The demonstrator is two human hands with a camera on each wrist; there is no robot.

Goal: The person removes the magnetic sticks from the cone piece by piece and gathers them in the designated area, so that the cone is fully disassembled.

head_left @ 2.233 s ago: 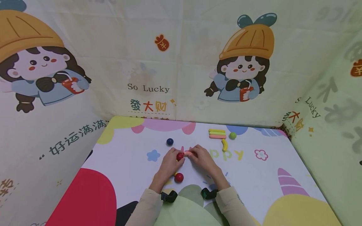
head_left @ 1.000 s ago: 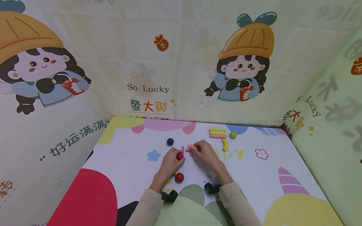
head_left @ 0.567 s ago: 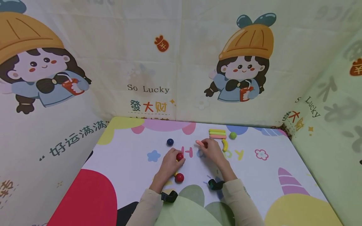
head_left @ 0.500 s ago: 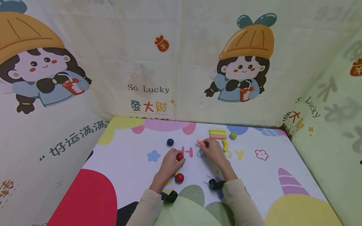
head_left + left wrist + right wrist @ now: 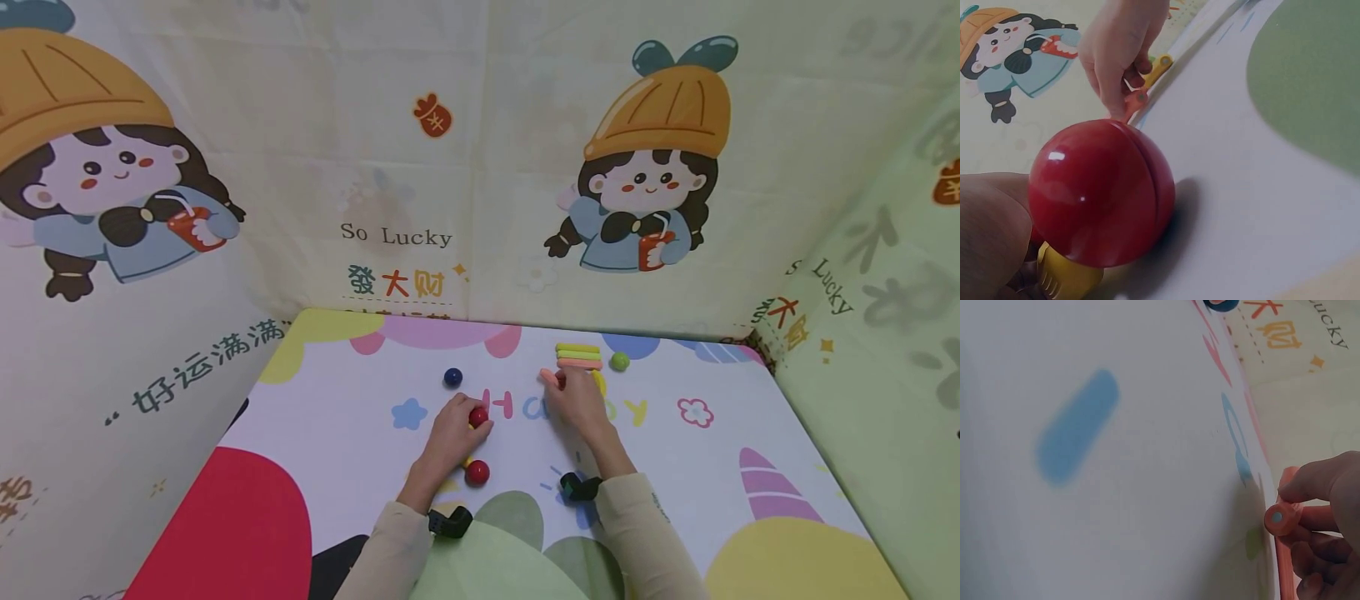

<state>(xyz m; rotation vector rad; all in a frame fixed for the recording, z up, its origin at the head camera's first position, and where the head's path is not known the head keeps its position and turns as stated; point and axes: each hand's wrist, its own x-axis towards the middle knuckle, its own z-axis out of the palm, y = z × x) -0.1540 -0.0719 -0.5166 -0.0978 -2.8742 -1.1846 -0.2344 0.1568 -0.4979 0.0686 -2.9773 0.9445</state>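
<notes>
In the head view my left hand (image 5: 452, 433) holds an upper red ball (image 5: 478, 416). A short yellow rod (image 5: 468, 461), mostly hidden by that hand, runs down to a second red ball (image 5: 477, 472). This second ball (image 5: 1094, 194) fills much of the left wrist view, touching the yellow rod (image 5: 1067, 275). My right hand (image 5: 583, 407) pinches a short pink magnetic rod (image 5: 551, 377) between thumb and fingers. A silver disc shows in the near end of this pink rod (image 5: 1282, 520) in the right wrist view. Just beyond those fingers lies a curved yellow rod (image 5: 599, 383), partly covered.
Straight yellow and pink rods lie side by side in a stack (image 5: 578, 356) at the back, with a green ball (image 5: 619, 362) to their right. A dark blue ball (image 5: 453, 377) sits behind my left hand. Printed cloth walls (image 5: 510, 183) rise behind the table.
My right hand has pulled the pink rod away from the upper red ball and carried it right and back, close to the rod stack. The left hand stays in place.
</notes>
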